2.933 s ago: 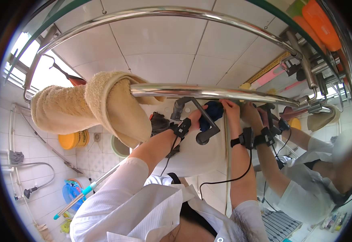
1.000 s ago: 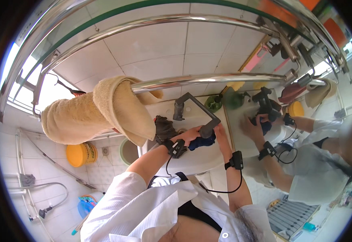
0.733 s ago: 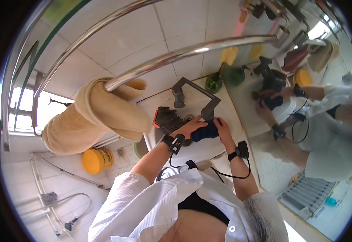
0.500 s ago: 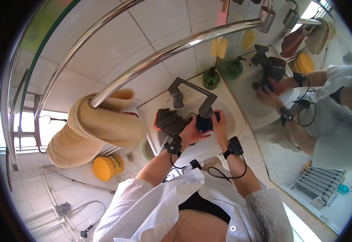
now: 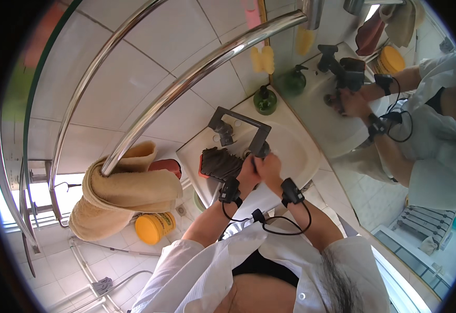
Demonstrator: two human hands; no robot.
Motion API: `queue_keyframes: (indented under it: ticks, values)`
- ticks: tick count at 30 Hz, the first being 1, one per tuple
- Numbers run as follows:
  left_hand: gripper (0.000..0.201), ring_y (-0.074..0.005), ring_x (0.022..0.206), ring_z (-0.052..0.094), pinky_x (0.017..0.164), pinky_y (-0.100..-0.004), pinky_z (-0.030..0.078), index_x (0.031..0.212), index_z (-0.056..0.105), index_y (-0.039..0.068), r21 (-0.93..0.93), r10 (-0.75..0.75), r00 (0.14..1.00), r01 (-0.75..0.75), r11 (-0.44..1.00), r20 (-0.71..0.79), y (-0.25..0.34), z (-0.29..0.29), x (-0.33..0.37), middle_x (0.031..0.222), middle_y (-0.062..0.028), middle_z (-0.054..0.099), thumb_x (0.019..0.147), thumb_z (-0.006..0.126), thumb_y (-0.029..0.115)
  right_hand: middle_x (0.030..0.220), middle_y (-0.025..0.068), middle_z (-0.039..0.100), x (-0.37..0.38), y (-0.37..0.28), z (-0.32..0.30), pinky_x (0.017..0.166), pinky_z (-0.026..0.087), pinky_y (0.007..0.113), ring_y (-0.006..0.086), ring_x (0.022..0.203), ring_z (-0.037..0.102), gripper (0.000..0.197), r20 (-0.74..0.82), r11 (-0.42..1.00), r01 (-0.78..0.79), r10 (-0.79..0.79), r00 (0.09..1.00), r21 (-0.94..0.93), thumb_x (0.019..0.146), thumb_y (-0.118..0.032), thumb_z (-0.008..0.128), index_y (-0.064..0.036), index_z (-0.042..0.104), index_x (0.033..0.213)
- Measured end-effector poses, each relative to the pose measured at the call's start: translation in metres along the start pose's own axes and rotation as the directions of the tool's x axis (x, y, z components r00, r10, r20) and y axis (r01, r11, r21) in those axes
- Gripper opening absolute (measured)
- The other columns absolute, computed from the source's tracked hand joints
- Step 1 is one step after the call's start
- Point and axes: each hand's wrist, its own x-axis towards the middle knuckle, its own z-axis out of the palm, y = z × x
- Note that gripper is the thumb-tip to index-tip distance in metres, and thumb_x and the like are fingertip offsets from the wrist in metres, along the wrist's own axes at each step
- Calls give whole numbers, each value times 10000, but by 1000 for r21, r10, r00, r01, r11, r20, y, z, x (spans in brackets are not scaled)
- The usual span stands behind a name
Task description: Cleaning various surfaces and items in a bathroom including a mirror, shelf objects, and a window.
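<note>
Both of my hands are close together over the white sink [image 5: 303,151], just below the spout of the grey faucet [image 5: 249,121]. My left hand [image 5: 247,176] and my right hand [image 5: 269,169] are closed, knuckles nearly touching. Between them they squeeze a dark blue cloth, of which only a sliver of dark shows; the fingers hide the rest. Left of my left hand, a crumpled dark grey cloth [image 5: 221,164] lies on the sink's side, over a red-orange object [image 5: 201,167] that is mostly covered.
A green pump bottle [image 5: 265,100] stands at the sink's back corner. The mirror [image 5: 337,172] borders the right side. A curved metal rail [image 5: 202,68] crosses above, with a beige towel [image 5: 134,190] hanging at its left. Below the towel is a yellow bucket [image 5: 155,228].
My hands have drawn together and closed tightly, so the dark blue cloth that showed between them is now almost hidden. The view has shifted slightly.
</note>
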Motion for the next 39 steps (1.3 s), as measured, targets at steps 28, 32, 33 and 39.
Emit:
queue_keyframes:
  ticks: [28, 32, 33, 39]
  values:
    - [245, -179, 1036, 542, 901, -339, 423, 1120, 557, 90, 646, 363, 929, -234, 726, -72, 26, -28, -8, 1111, -31, 586, 916, 547, 225, 1125, 81, 522, 34, 62, -30, 799, 487, 343, 235, 944, 574, 413, 619, 168, -616, 42, 784, 769, 843, -204, 640, -114, 511, 1225]
    - [270, -177, 1062, 542, 971, -351, 409, 1136, 562, 95, 355, 130, 908, 22, 935, -399, 15, 14, -18, 1126, -52, 581, 930, 516, 263, 1053, 156, 562, 7, 37, 6, 765, 476, 426, 304, 916, 592, 356, -155, 862, 290, -247, 956, 416, 779, -200, 675, -103, 557, 1101]
    - [296, -187, 1097, 529, 994, -362, 403, 1159, 554, 87, 288, 89, 949, 2, 958, -303, 21, -2, -19, 1141, -52, 579, 949, 491, 286, 1053, 156, 562, -6, 19, 6, 765, 476, 426, 304, 916, 592, 356, -153, 858, 293, -251, 956, 422, 779, -200, 675, -103, 557, 1101]
    - [316, -199, 1127, 520, 998, -378, 417, 1185, 539, 77, 201, 84, 988, -57, 978, -127, -7, -6, -8, 1168, -64, 567, 983, 436, 297, 888, 113, 623, -22, -14, -19, 705, 485, 403, 346, 816, 602, 185, -66, 831, 396, -404, 912, 391, 776, -198, 659, -68, 636, 906]
